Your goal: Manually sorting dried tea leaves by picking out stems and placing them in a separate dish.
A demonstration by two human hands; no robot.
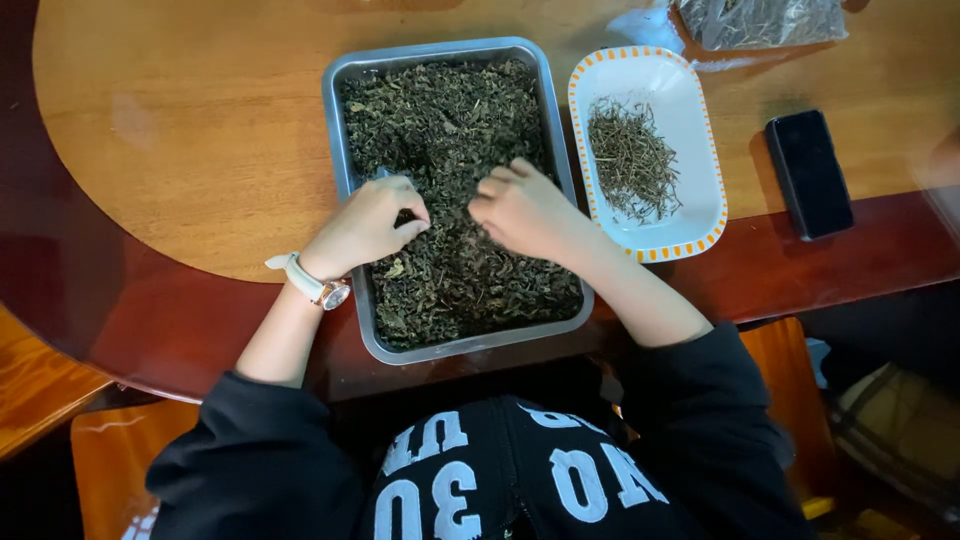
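Polished wooden desk (200,130) before me carries a rectangular metal tray of dark dried leaves (455,190), where my left hand (365,225) pinches a bit, right hand (520,210) fingers loosely curled just beside.

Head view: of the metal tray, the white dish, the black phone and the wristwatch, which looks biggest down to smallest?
1. Metal tray
2. White dish
3. Black phone
4. Wristwatch
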